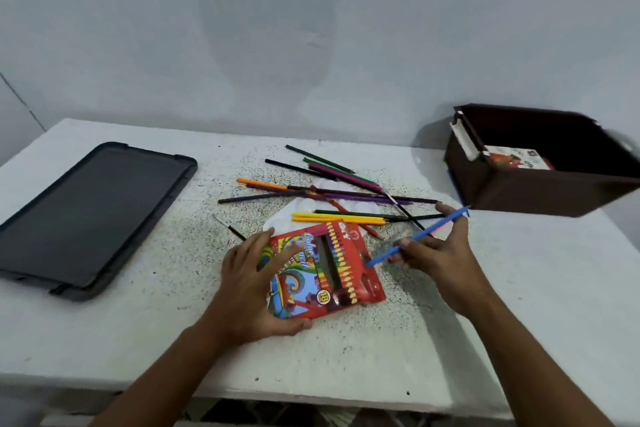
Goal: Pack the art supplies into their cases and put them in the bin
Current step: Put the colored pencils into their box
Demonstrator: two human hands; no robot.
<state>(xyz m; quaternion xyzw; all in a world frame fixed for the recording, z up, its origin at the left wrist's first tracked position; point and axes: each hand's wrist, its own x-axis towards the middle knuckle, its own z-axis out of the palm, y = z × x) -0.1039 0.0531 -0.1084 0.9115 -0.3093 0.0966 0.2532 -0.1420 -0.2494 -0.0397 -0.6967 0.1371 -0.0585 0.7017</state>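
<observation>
My left hand grips a red colour-pencil box from its left side, thumb under the bottom edge and fingers over the printed front. My right hand pinches a blue pencil, whose lower tip points at the box's open right end. Several loose colour pencils lie scattered on the table beyond the box, some on a white palette. A thin paintbrush lies left of the box. The dark brown bin stands at the right with a printed case inside.
A black bin lid lies flat on the left of the white speckled table. The bin sits at the table's right back corner, against the pale wall. The table's front edge runs just below my forearms.
</observation>
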